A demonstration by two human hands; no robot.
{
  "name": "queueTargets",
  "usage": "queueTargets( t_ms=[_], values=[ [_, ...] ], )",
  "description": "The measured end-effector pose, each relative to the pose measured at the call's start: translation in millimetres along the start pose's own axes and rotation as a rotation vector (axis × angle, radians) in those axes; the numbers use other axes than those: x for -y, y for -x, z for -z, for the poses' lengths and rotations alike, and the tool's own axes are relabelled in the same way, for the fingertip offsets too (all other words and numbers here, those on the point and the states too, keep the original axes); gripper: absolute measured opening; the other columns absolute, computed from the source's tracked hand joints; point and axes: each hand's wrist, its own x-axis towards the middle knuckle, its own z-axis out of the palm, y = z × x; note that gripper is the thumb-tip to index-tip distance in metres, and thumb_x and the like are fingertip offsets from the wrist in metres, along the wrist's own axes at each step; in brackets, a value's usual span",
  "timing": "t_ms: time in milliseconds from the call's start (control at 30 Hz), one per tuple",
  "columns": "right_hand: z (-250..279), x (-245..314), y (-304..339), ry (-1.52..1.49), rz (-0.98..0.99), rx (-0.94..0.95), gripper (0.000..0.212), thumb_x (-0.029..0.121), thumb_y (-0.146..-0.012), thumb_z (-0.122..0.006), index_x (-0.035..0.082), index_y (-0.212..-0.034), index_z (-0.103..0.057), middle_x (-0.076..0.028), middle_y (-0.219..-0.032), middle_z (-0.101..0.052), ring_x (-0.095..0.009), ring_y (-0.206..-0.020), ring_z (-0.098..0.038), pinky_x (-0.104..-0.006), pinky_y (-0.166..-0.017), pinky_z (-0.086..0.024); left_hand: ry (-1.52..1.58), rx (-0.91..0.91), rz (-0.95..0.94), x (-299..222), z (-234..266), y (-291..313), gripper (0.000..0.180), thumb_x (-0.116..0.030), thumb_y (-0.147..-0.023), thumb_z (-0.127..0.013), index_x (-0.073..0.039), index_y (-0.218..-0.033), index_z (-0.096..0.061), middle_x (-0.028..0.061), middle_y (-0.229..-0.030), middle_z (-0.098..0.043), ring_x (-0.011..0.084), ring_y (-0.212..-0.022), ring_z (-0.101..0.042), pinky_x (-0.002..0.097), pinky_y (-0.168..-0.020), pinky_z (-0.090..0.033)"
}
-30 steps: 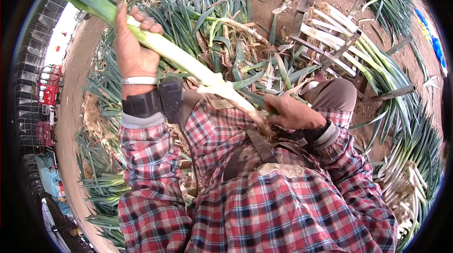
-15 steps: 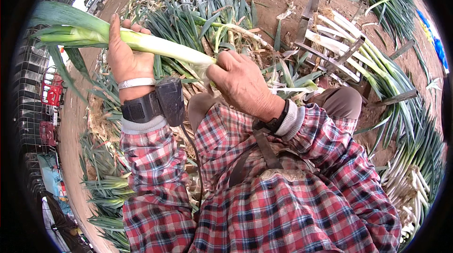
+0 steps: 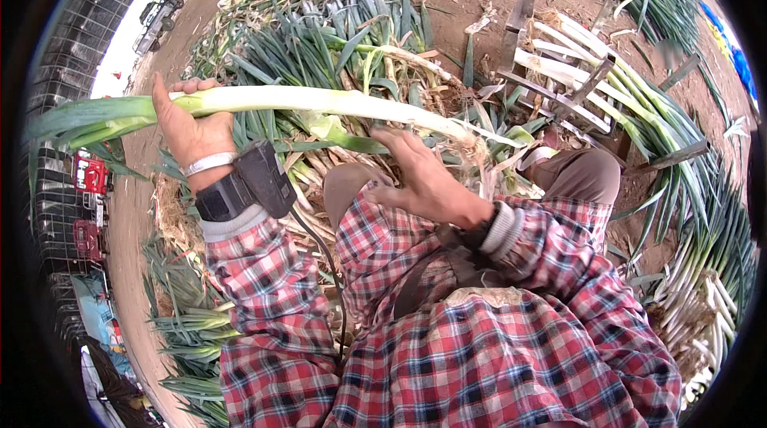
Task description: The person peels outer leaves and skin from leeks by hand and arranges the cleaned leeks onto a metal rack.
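Observation:
A long leek (image 3: 319,101) lies nearly level across the upper left of the head view, green leaves to the left and roots to the right. My left hand (image 3: 192,124) is closed around it where white turns to green, thumb standing up in front. A loose strip of green leaf (image 3: 351,139) hangs below the shaft. Just under that strip, my right hand (image 3: 431,180) is open with its fingers stretched out toward the left; I see nothing gripped in it.
A heap of unsorted leeks (image 3: 319,37) covers the soil ahead. To the right stands a metal rack (image 3: 591,85) with pale leeks (image 3: 615,108) laid in it. More leeks (image 3: 695,268) lie at the lower right. A wire mesh wall (image 3: 60,93) runs along the left.
My left hand has shifted left and slightly down, and the leek now lies more level, its root end showing. My right hand has opened off the shaft and moved down and right.

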Motion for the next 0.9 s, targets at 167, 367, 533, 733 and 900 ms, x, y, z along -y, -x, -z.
queueTargets(
  t_ms=[167,367,533,733,900],
  values=[
    [-25.3,18.5,-80.5,-0.7,-0.051,-0.051,0.05,0.039,-0.095,-0.059,-0.003,-0.121,-0.054,-0.018,-0.103,-0.061,-0.03,-0.096,-0.057,-0.0404,-0.087,-0.046,0.109,0.018,0.095,11.0,0.0,14.1,0.035,-0.029,-0.089,-0.069,-0.011,-0.072,-0.045,0.0003,-0.062,-0.045,0.0148,-0.059,-0.046,0.0303,-0.062,-0.044],
    [17.9,-52.4,32.4,0.085,-0.012,0.355,0.022,0.021,-0.098,-0.052,0.001,-0.101,-0.058,-0.018,-0.071,-0.059,-0.035,-0.065,-0.061,-0.0456,-0.061,-0.048,0.085,-0.013,-0.062,-54.4,56.1,-30.0,0.031,-0.021,-0.091,-0.064,-0.012,-0.07,-0.043,-0.0025,-0.06,-0.042,0.0116,-0.054,-0.043,0.0274,-0.058,-0.043],
    [63.6,-231.4,172.0,0.66,-0.447,0.71,0.028,0.021,-0.082,-0.058,0.007,-0.103,-0.069,-0.018,-0.093,-0.069,-0.037,-0.083,-0.068,-0.0459,-0.073,-0.054,0.006,0.096,-0.093,-101.1,80.1,-42.0,0.019,-0.019,-0.091,-0.063,-0.01,-0.08,-0.05,-0.0051,-0.064,-0.041,0.0063,-0.054,-0.043,0.0251,-0.052,-0.041],
    [60.1,-183.9,110.5,0.876,-0.51,0.86,0.028,0.022,-0.08,-0.061,0.004,-0.1,-0.069,-0.017,-0.098,-0.07,-0.035,-0.092,-0.068,-0.0452,-0.075,-0.056,-0.029,0.092,-0.061,-94.8,81.4,-28.5,0.023,-0.019,-0.092,-0.063,-0.011,-0.077,-0.048,-0.0043,-0.065,-0.041,0.0074,-0.054,-0.043,0.0251,-0.054,-0.042],
    [12.3,15.5,-10.5,0.277,0.008,0.123,0.025,0.019,-0.087,-0.068,0.006,-0.106,-0.06,-0.014,-0.095,-0.061,-0.033,-0.084,-0.063,-0.0424,-0.067,-0.052,-0.135,-0.024,-0.148,-51.2,61.1,3.2,0.028,-0.022,-0.091,-0.068,-0.013,-0.076,-0.047,-0.0035,-0.065,-0.041,0.0088,-0.059,-0.045,0.0268,-0.06,-0.043]
  ],
)
